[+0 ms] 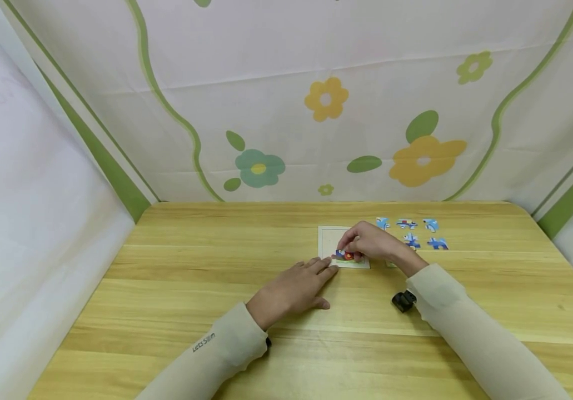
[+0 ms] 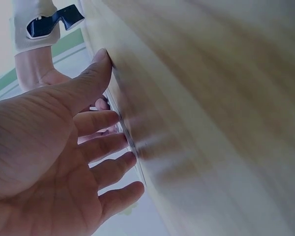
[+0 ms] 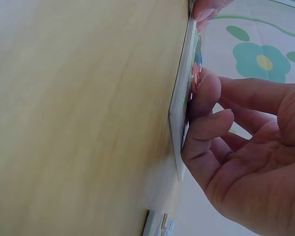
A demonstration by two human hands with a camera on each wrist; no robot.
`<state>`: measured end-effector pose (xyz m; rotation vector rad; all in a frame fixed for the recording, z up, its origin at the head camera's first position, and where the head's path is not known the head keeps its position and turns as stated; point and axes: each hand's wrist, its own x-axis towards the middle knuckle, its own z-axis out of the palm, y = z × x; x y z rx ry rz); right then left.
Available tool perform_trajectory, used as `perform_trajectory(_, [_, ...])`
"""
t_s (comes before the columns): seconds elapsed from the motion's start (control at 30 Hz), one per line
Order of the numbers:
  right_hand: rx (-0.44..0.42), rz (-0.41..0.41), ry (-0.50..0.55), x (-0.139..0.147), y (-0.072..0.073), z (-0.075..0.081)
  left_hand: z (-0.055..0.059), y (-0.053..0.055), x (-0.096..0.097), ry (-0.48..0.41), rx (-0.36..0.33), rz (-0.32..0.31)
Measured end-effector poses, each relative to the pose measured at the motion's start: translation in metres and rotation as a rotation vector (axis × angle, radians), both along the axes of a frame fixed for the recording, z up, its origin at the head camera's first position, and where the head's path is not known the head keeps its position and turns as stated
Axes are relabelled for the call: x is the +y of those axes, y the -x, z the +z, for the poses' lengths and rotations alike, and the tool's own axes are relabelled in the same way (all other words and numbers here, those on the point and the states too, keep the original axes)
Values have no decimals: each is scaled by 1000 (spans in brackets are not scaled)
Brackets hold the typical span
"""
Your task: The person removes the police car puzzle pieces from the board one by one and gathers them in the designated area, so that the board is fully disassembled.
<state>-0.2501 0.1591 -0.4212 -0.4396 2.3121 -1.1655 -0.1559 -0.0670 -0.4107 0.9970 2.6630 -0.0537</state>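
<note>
A pale puzzle tray [image 1: 327, 239] with a raised border lies flat on the wooden table. My right hand [image 1: 372, 243] is over the tray, its thumb and fingertips pinching a jigsaw piece [image 1: 345, 255] with red, blue and yellow on it. From the right wrist view, the piece sits low against the tray [image 3: 176, 115], and the fingers partly cover it. My left hand [image 1: 298, 287] rests at the tray's lower left corner, fingers extended and touching its edge. In the left wrist view the left palm [image 2: 44, 162] shows, holding nothing.
Several loose blue jigsaw pieces [image 1: 438, 243] lie in rows to the right of the tray. Another piece [image 1: 390, 264] is partly hidden under the right wrist. The wooden table [image 1: 191, 266] ends at a flowered cloth backdrop [image 1: 276, 111].
</note>
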Motion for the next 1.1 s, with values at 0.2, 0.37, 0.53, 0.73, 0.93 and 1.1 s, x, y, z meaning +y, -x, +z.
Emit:
perform_trajectory(0.2, [3,14,9,0,0,0,0,0,0,-2,1,1])
perform_trajectory(0.37, [1,25,31,0,-1,0,-1,1,0,1,-2,-1])
perform_trajectory(0.53, [-15,33,47,0,-1,0,0,1,0,2,-8,3])
perform_trajectory(0.73, [9,51,55,0,-2,0,-1,0,0,3,-7,5])
perform_trajectory(0.93, [36,60,60,1,-1,-1,-1,0,0,6,-12,12])
perform_trajectory(1.1, [31,44,76,2,-2,0,1,0,0,18,-15,12])
